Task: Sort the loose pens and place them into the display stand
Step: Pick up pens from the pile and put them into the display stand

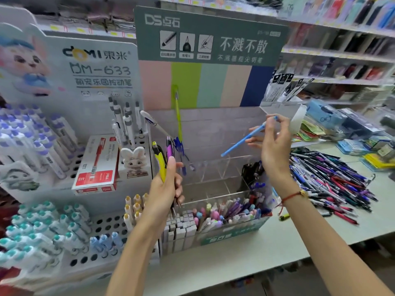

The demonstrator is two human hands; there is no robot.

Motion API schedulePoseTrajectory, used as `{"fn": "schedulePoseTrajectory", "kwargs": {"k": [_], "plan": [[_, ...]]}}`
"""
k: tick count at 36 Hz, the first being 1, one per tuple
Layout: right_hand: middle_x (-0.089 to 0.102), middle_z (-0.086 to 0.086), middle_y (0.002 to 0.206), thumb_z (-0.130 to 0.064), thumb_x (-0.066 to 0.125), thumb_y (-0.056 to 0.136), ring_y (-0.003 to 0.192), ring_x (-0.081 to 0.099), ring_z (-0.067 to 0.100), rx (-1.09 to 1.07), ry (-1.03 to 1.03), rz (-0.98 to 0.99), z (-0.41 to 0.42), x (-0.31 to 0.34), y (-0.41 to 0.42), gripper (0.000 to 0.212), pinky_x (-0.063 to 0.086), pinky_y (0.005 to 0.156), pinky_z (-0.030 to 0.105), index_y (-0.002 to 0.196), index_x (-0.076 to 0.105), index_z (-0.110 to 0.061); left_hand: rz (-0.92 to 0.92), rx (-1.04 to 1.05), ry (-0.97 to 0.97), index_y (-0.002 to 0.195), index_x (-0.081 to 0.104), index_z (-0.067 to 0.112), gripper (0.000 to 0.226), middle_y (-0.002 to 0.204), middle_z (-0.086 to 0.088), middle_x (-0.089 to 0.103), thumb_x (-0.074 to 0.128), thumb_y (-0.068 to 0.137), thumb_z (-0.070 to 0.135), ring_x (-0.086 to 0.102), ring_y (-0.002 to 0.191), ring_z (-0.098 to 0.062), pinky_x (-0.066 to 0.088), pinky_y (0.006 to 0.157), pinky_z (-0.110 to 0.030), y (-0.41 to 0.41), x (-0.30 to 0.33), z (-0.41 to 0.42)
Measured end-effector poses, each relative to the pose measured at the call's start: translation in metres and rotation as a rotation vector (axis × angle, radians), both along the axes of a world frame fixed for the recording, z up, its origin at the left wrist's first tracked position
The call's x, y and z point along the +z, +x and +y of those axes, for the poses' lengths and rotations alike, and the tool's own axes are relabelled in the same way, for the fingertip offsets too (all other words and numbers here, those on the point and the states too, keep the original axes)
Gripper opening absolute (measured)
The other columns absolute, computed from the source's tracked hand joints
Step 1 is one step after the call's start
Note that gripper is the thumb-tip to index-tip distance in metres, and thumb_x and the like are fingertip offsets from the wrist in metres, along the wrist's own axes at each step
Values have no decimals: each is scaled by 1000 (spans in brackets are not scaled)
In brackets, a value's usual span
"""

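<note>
Pens for sorting lie in a big loose pile (329, 182) on the surface (256, 259), at the right of the clear display stand (213, 167). The right hand (275, 146) pinches one light blue pen (249, 136) by its upper end and holds it over the upper compartments of the stand, tip down. The left hand (164, 189) grips a small bundle of pens (165, 159), among them a yellow one and a purple one, just in front of the stand. I judge the task is far from finished: the front compartment already holds many pastel pens (226, 212), and a green pen (177, 116) and some blue ones stand higher, but most upper compartments look empty and the pile is large.

At the left a white pegboard rack (102, 227) carries other pens, and a red pen box (96, 165) leans on it. Shelves (342, 54) stand behind. Nothing blocks the stand, only the left hand is near its front.
</note>
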State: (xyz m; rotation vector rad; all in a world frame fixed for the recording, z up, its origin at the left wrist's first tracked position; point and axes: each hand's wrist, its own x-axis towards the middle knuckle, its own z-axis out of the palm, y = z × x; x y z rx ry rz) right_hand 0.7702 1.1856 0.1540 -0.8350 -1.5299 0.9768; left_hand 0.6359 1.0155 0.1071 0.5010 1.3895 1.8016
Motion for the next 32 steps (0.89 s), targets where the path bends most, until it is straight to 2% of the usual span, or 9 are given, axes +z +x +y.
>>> {"fn": "schedulePoseTrajectory", "kwargs": {"k": [5,8,11,14,18,23,28,30,32], "plan": [[68,8,90,-18,41,102,75,68,24,107,221,-516,14,-17,-25,14,55,71,40,116,42,-16,-217,-66,84,108,50,11,38,59,9,42,42,94,46,33,44,-4,32,38,-17,6,0,3],[70,10,90,-28,49,99,79,68,29,252,212,-751,17,-23,-39,19,54,77,47,114,49,-17,-303,-93,120,113,55,12,38,63,7,45,39,98,42,36,48,-6,35,41,-17,9,0,3],[71,7,90,-40,57,94,83,66,28,188,266,-855,16,-20,-47,27,53,77,39,107,63,-16,-283,-102,104,116,58,14,35,66,7,47,42,97,40,38,50,-5,36,42,-17,13,-3,2],[70,5,92,-50,57,91,88,64,28,11,408,-997,16,-12,-52,36,43,69,30,96,69,-17,-232,-87,66,115,60,15,30,74,6,55,46,97,35,47,56,-6,48,56,-20,15,-6,1],[53,4,72,-60,53,88,80,63,30,-85,564,-1215,11,-6,-56,50,34,63,29,73,60,-14,-232,-57,40,107,62,12,23,79,3,62,50,97,29,53,60,-8,57,66,-26,16,-6,3],[56,-4,65,-66,54,83,65,58,16,-93,426,-947,-5,-10,-42,50,40,57,26,69,54,-17,-175,-36,3,101,62,10,21,74,5,69,52,96,28,60,60,-8,60,69,-30,15,-6,6],[64,-19,65,-54,55,88,64,58,-7,447,-80,-650,-48,-7,-40,37,42,64,18,90,73,-23,-87,-130,-18,105,61,19,21,71,10,70,51,95,35,62,61,-6,57,67,-27,15,-7,6],[55,-23,49,-45,55,93,51,51,-10,500,-179,-582,-53,-11,-38,31,35,60,14,87,74,-21,-57,-174,-14,109,61,21,22,79,7,73,49,96,33,68,69,-10,57,66,-27,16,-6,5],[55,-22,48,-39,56,94,48,49,-8,441,-167,-518,-53,-14,-37,30,34,58,14,90,76,-17,-30,-179,-20,112,60,22,20,85,4,75,47,98,30,72,74,-13,58,65,-26,16,-6,4]]}}
